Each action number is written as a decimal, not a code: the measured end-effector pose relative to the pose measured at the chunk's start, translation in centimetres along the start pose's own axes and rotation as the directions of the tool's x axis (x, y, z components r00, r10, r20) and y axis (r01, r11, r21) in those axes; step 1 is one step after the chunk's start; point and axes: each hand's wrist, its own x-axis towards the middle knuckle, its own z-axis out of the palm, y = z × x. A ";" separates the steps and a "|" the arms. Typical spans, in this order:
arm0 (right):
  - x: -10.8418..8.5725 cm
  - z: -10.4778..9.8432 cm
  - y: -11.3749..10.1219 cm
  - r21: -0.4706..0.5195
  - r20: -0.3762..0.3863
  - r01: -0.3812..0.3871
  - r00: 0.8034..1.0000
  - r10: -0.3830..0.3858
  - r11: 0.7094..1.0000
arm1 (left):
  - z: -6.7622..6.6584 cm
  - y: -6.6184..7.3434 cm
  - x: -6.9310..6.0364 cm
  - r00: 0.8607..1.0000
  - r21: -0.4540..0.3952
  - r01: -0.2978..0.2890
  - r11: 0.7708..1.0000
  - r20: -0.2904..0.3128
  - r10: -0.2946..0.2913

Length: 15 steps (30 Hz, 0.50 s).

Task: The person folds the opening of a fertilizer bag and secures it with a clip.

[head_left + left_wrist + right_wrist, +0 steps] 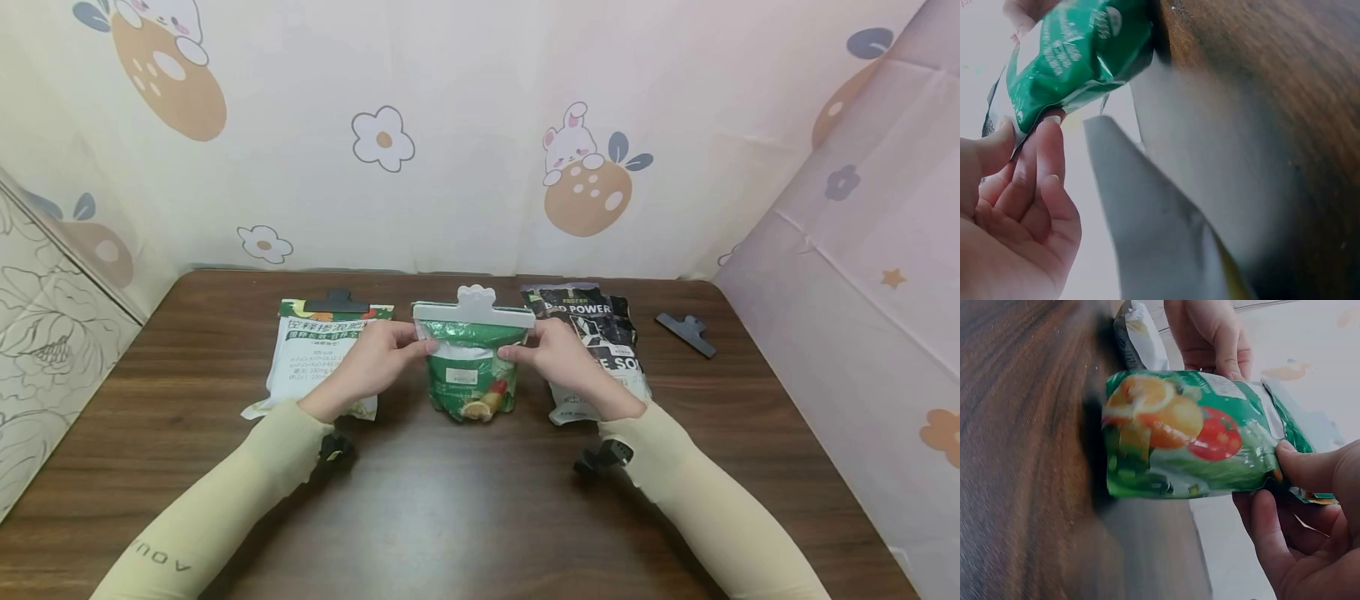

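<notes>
A small green bag (472,379) with fruit printed on it stands upright at the middle of the table, a wide white clip (475,312) across its top. My left hand (380,358) pinches the bag's left edge between thumb and fingers, just under the clip. On the opposite edge my right hand (567,360) pinches it the same way. The right wrist view shows the thumb on the bag's printed face (1179,425) and fingers behind it. In the left wrist view, the left fingertips sit behind the green bag's edge (1079,56).
A white bag (315,354) with a black clip (337,302) on its top lies to the left. Behind my right hand lies a black and white bag (592,325). A loose dark clip (686,333) rests farther right on the wooden table (465,517). A patterned curtain (465,200) hangs behind.
</notes>
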 end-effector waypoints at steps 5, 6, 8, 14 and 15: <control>0.2 0.5 0.4 0.088 0.040 -0.094 0.995 0.090 0.992 | 0.3 -0.5 0.3 0.998 -0.009 0.066 0.998 0.011 -0.066; 0.3 0.6 0.6 0.124 0.053 -0.104 0.994 0.098 0.987 | 0.4 -0.5 0.3 0.997 -0.015 0.082 0.996 0.015 -0.082; 0.4 0.7 0.8 0.191 0.074 -0.124 0.991 0.111 0.974 | 0.5 -0.6 0.5 0.994 -0.023 0.111 0.994 0.023 -0.111; 1.1 1.4 0.9 0.340 0.111 -0.151 0.987 0.119 0.928 | 0.7 -0.9 1.0 0.983 -0.032 0.183 0.983 0.020 -0.182; 1.2 1.5 0.9 0.359 0.114 -0.159 0.985 0.126 0.920 | 0.7 -1.1 1.1 0.981 -0.036 0.192 0.981 0.021 -0.192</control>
